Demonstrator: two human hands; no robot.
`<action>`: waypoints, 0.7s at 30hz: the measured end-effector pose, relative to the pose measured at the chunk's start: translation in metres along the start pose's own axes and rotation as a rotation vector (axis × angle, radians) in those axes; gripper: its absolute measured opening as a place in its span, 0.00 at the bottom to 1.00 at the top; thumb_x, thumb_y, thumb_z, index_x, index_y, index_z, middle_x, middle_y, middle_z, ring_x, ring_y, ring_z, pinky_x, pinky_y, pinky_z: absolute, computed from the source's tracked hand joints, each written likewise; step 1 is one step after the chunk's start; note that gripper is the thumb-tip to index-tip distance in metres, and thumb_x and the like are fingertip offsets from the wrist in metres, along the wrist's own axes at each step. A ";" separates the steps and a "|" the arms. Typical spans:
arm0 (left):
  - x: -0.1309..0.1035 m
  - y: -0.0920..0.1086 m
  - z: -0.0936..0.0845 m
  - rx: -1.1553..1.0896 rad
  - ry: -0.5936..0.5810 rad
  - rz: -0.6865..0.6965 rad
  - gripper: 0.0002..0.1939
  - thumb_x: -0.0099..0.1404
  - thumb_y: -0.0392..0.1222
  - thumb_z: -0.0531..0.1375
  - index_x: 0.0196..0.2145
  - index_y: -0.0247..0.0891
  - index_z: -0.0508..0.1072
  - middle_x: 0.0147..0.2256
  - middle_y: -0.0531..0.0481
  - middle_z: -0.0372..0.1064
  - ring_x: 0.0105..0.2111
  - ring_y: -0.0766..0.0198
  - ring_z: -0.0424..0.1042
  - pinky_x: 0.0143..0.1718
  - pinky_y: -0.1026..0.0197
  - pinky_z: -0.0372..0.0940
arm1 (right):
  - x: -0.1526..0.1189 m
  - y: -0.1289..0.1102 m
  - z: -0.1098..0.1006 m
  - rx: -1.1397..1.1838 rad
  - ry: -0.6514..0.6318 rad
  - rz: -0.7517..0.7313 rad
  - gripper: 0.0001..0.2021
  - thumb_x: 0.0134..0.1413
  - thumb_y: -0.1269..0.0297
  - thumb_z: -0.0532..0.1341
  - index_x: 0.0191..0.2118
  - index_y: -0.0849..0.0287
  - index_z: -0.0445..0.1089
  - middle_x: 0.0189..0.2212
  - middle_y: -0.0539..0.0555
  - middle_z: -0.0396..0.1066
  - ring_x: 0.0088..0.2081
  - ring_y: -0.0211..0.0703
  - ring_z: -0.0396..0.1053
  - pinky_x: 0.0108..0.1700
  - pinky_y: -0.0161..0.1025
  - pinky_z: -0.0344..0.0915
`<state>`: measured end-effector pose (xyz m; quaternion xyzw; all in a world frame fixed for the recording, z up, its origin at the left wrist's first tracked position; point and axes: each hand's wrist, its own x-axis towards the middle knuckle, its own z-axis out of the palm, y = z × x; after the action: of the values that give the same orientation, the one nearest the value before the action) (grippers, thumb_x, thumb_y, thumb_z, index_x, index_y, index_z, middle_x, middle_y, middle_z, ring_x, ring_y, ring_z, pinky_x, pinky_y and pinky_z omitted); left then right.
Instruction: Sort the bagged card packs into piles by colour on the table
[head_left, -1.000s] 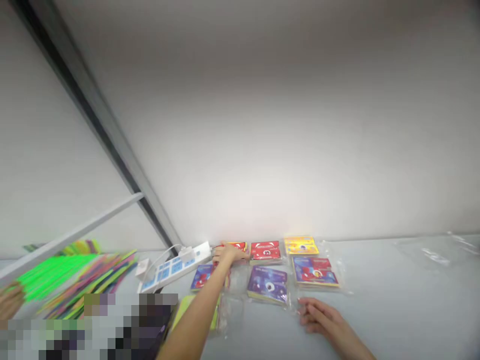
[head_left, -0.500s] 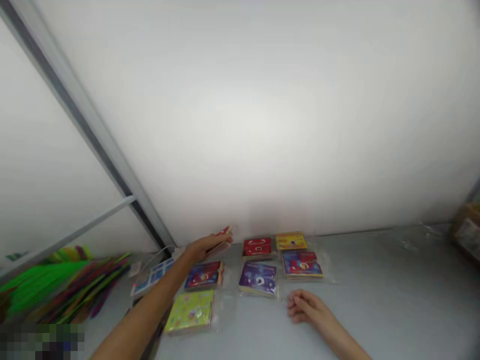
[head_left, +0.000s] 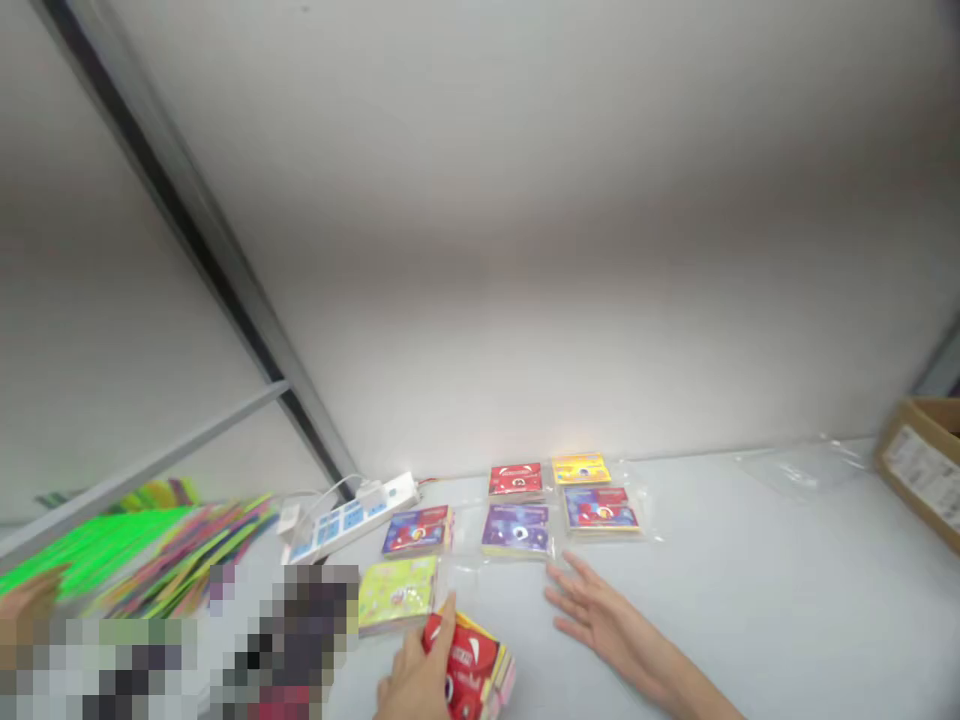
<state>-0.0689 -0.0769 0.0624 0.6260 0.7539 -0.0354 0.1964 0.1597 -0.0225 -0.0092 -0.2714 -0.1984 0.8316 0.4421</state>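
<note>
- The left hand (head_left: 424, 665) is partly closed around the held red pack (head_left: 469, 665), with one finger stretched over its top face and the thumb side hard to make out.
- The held red pack sits tilted at about 7 o'clock from the purple pack (head_left: 516, 528), near the bottom edge of the view; yellowish and pink page edges show on its side. Whether it touches the table (head_left: 735, 600) is unclear.
- The right hand (head_left: 600, 615) is open and holds nothing, its fingers loosely spread, between 4 and 5 o'clock from the purple pack. I cannot tell whether it rests on the table.
- Around the purple pack, the far red pack (head_left: 516, 480) is at 12 o'clock, the yellow pack (head_left: 581, 469) at 2, the right blue-and-red pack (head_left: 602, 509) at 3, the left blue-and-red pack (head_left: 417, 530) at 9, and the green pack (head_left: 397, 592) at 8. Clear wrapping shows beside several of them.
- A white power strip (head_left: 352, 520) with blue socket panels lies at 11 o'clock from the left hand.
- Colored strips (head_left: 187, 560) lie at 10 o'clock from the left hand, with a co-worker's hand (head_left: 30, 605), blurred, by the bright green ones.
- Far off at 3 o'clock from the purple pack are clear plastic (head_left: 802, 470) and, just beyond, an open cardboard box (head_left: 926, 465) with a white label.
</note>
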 end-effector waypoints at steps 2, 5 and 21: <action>0.002 0.005 0.017 -0.014 -0.006 0.027 0.57 0.35 0.45 0.63 0.61 0.32 0.43 0.51 0.37 0.57 0.52 0.43 0.58 0.48 0.51 0.56 | -0.003 0.008 -0.001 0.008 0.058 -0.023 0.43 0.40 0.57 0.67 0.61 0.58 0.46 0.60 0.63 0.52 0.51 0.49 0.65 0.54 0.45 0.57; 0.003 0.022 0.026 -0.194 -0.066 0.094 0.58 0.38 0.45 0.62 0.62 0.32 0.37 0.51 0.40 0.58 0.51 0.50 0.60 0.49 0.57 0.57 | -0.015 0.021 0.003 -0.020 0.105 -0.011 0.44 0.36 0.53 0.68 0.60 0.58 0.49 0.58 0.63 0.56 0.49 0.50 0.67 0.54 0.45 0.56; 0.009 0.074 0.046 0.082 -0.111 0.385 0.52 0.39 0.43 0.64 0.61 0.34 0.47 0.62 0.36 0.35 0.60 0.41 0.37 0.57 0.45 0.41 | -0.048 0.013 0.034 -0.167 0.040 0.030 0.16 0.37 0.58 0.66 0.34 0.57 0.68 0.27 0.50 0.76 0.32 0.43 0.73 0.38 0.39 0.65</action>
<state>0.0126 -0.0659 0.0315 0.7631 0.6062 -0.0623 0.2152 0.1526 -0.0727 0.0227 -0.3267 -0.2541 0.8131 0.4093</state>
